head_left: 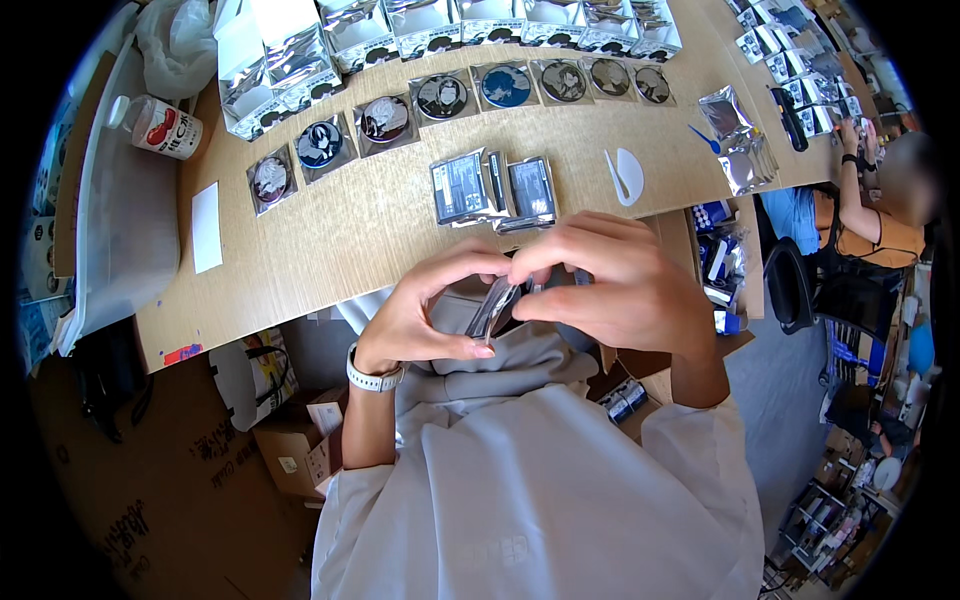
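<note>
At the table's near edge, my left hand (425, 310) holds a thin, shiny silver pouch (492, 308) upright between thumb and fingers. My right hand (610, 275) grips the same pouch from the right with bent fingertips; what is inside it is hidden. Just beyond my hands sit two stacks of dark square packets (460, 190) in shiny wrappers. Behind them runs a curved row of round disc pieces (505, 87) with pictures, each on a square sleeve. A white teardrop-shaped card with a slim tool (626, 178) lies to the right.
On the table (250, 290) are open display boxes (390, 30), foil packets (740, 140), black scissors (788, 118), a white card (206, 228), a bottle (160, 128) and a plastic bin (125, 220). Cartons (290, 450) stand below. Another person (865, 220) sits at the right.
</note>
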